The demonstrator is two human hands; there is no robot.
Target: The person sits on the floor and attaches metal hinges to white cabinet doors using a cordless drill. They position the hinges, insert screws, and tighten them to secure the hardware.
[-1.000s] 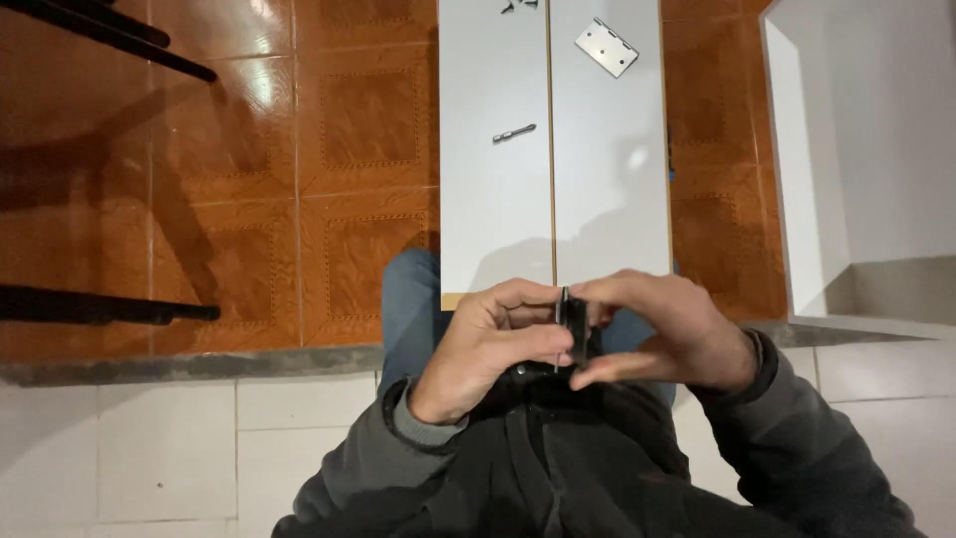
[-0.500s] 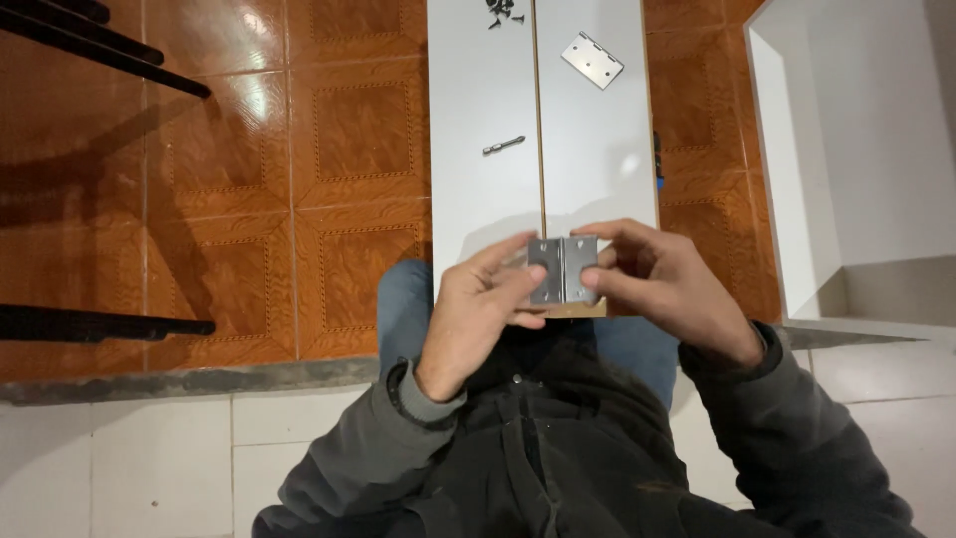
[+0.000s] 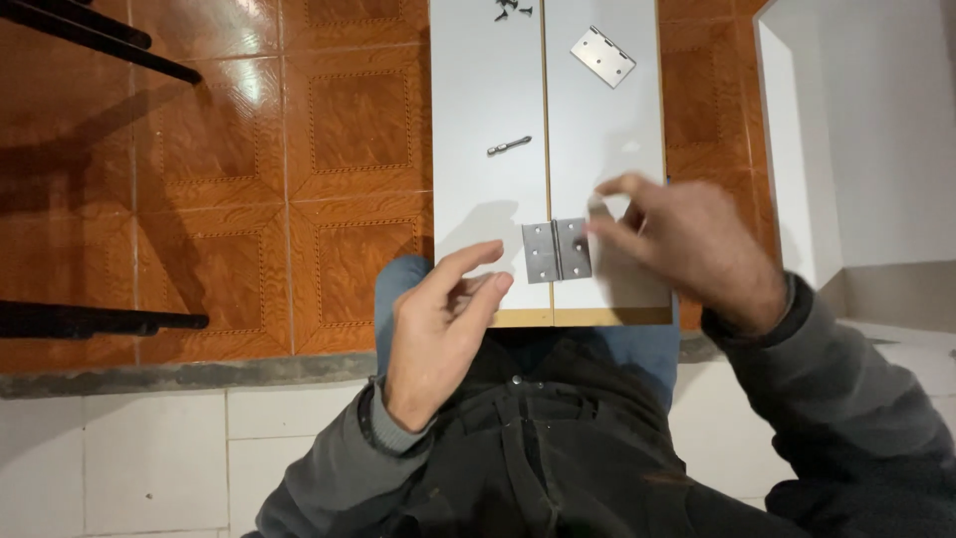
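At the far left of the frame dark metal bars [image 3: 90, 321] cross the orange floor tiles [image 3: 249, 199], well apart from the work. Left of centre, the left hand [image 3: 438, 334] hovers low with its fingers [image 3: 476, 261] loosely spread and empty, thumb and forefinger tips pointing up-right toward the hinge [image 3: 557, 250]. The hinge lies open and flat at the lower centre, straddling the seam between two white boards [image 3: 488, 90], its pin running straight up and down the frame along that seam, just above the boards' near wooden edge. It sits just to the upper right of the left fingers and just left of the right hand [image 3: 687, 249], whose fingertips are at, perhaps touching, the hinge's right leaf; the right fingers look half curled and hold nothing I can make out, though they are blurred. Both hands are close; the right one is nearer. Higher on the boards lie a bit [image 3: 509, 145], a cluster of dark screws [image 3: 510, 9] at the top edge and a second hinge [image 3: 602, 56] at upper right, none between hands and hinge. A white cabinet [image 3: 856, 139] stands at the far right
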